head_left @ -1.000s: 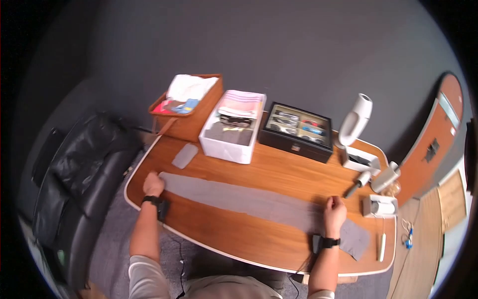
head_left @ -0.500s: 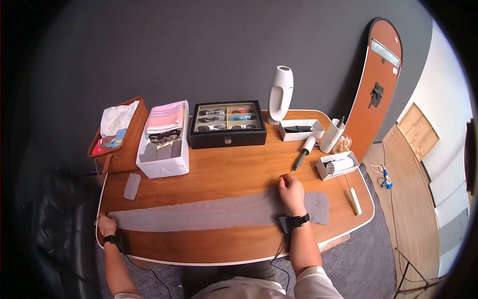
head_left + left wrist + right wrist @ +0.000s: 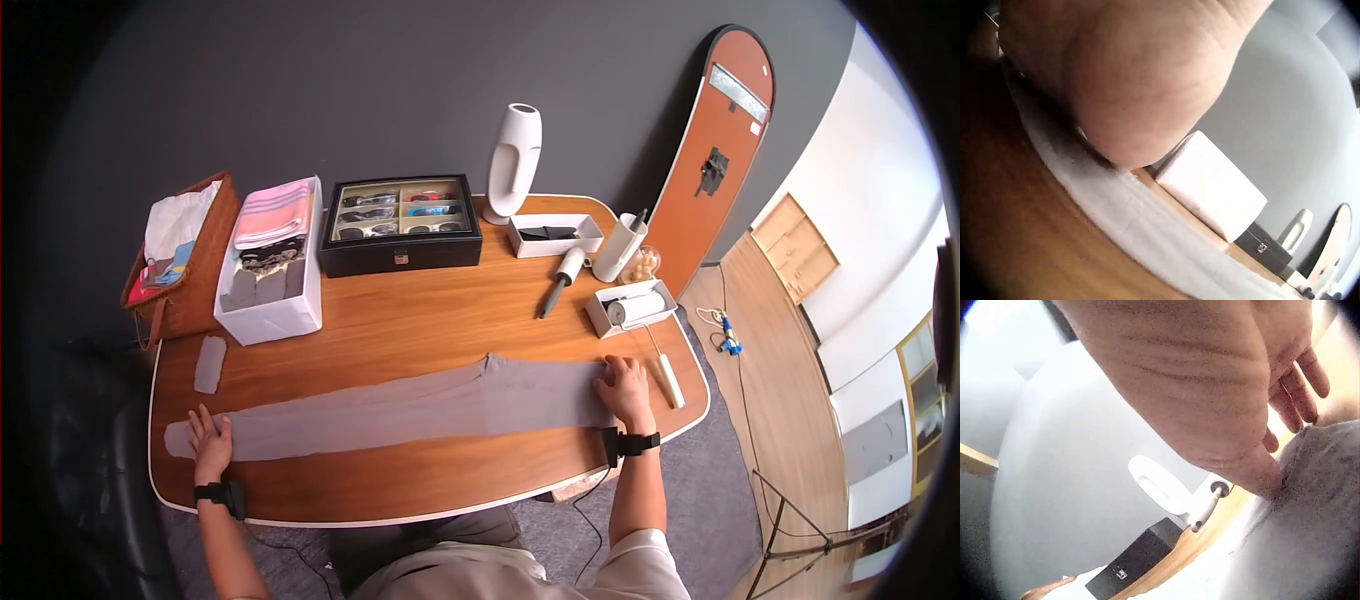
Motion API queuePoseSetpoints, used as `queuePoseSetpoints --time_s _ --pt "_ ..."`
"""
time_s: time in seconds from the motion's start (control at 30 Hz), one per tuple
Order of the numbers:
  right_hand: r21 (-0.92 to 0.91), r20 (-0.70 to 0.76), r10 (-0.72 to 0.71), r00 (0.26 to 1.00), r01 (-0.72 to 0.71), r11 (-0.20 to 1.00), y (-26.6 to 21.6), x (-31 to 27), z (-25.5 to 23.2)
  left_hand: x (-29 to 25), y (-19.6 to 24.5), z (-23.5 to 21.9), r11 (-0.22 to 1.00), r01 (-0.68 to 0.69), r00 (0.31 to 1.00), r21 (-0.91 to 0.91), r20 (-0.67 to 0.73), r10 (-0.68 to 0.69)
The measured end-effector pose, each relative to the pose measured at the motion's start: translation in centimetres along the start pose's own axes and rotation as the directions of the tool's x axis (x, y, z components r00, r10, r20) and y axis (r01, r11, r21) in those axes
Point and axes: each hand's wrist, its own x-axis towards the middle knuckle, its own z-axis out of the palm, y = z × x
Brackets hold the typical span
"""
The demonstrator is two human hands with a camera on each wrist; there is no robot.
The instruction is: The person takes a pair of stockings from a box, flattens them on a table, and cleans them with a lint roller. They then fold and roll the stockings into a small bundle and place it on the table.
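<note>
A long grey cloth [image 3: 400,412] lies stretched across the wooden table, with a small bunched fold near its middle upper edge. On its left end the left hand [image 3: 211,445] rests with fingers spread. At the right end the right hand [image 3: 627,390] touches the cloth's edge with its fingers slightly bent. The left wrist view has the palm heel [image 3: 1141,81] over the cloth [image 3: 1129,219]. In the right wrist view the thumb and fingertips of the hand [image 3: 1210,381] meet the cloth [image 3: 1316,512].
A small grey folded piece [image 3: 210,364] lies at the table's left. Behind stand a brown basket [image 3: 190,310], a white box of folded cloths [image 3: 270,325], a black glasses case [image 3: 400,256] and a white vase [image 3: 514,165]. A lint roller [image 3: 563,283] and small white trays [image 3: 556,246] are at right.
The left hand has moved from the cloth's left tip onto its surface, fingers now spread. The right hand has moved right to the cloth's end, where the cloth now lies extended. The head view has shifted.
</note>
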Motion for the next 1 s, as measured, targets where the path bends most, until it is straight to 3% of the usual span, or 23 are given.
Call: queuePoseSetpoints --time_s 0.03,0.1,0.2,0.3,0.33,0.43,0.5,0.6,0.67,0.73,0.77,0.83,0.9,1.0 --pt "-0.010 0.024 0.023 0.999 -0.023 1.000 0.0 0.1 -0.1 2.2 -1.4 2.1 1.000 -0.026 0.999 0.004 -0.022 0.026" --pt "-0.030 0.073 0.069 0.995 -0.067 0.997 -0.4 0.5 -0.2 1.9 -2.2 1.3 1.000 0.000 1.000 0.005 -0.017 0.000" --pt "-0.041 0.064 -0.003 0.998 0.006 0.999 -1.0 1.0 0.5 1.7 -2.8 0.2 1.000 -0.007 1.000 0.000 0.004 0.007" --pt "0.134 0.198 0.079 0.977 -0.107 0.985 -2.1 1.9 0.5 2.9 -4.4 0.7 0.998 -0.034 0.999 -0.048 -0.025 0.033" --pt "0.172 0.177 0.069 0.982 -0.100 0.980 -2.4 1.7 0.7 3.3 -4.8 1.0 0.996 -0.047 0.998 -0.070 -0.042 0.044" --pt "0.235 0.136 0.072 0.988 -0.102 0.966 -3.1 1.4 1.1 -0.3 0.0 -1.2 0.996 -0.084 0.981 -0.022 -0.180 0.079" --pt "0.216 0.157 0.110 0.982 -0.142 0.966 -3.3 1.2 0.8 -4.3 5.6 -2.7 0.980 -0.178 0.956 0.086 -0.220 0.193" --pt "0.251 0.137 0.094 0.986 -0.126 0.960 -2.7 1.4 0.8 -11.7 14.8 -2.9 0.806 -0.591 0.794 0.004 -0.174 0.583" --pt "0.263 0.115 0.065 0.991 -0.093 0.960 -2.4 1.5 1.0 -15.5 21.0 -1.3 0.584 -0.809 0.588 -0.073 -0.136 0.797" --pt "0.271 0.095 0.040 0.995 -0.064 0.961 -2.1 1.7 1.1 -20.0 28.0 -2.1 0.365 -0.896 0.389 -0.254 -0.049 0.920" --pt "0.277 0.087 0.029 0.996 -0.053 0.960 -2.1 1.7 1.2 -21.9 30.7 -1.0 0.292 -0.941 0.293 -0.173 0.016 0.956" --pt "0.287 0.075 0.001 0.997 -0.022 0.958 -1.8 1.8 1.2 -24.8 36.5 1.7 0.157 -0.958 0.167 -0.240 -0.021 0.986" --pt "0.282 0.077 -0.008 0.997 -0.014 0.959 -1.7 1.9 0.9 -26.8 41.8 5.1 0.107 -0.955 0.122 -0.277 -0.036 0.992" --pt "0.269 0.056 -0.017 0.998 0.001 0.963 -1.7 2.0 0.6 -29.2 46.6 7.8 0.106 -0.978 0.102 -0.181 0.034 0.994"
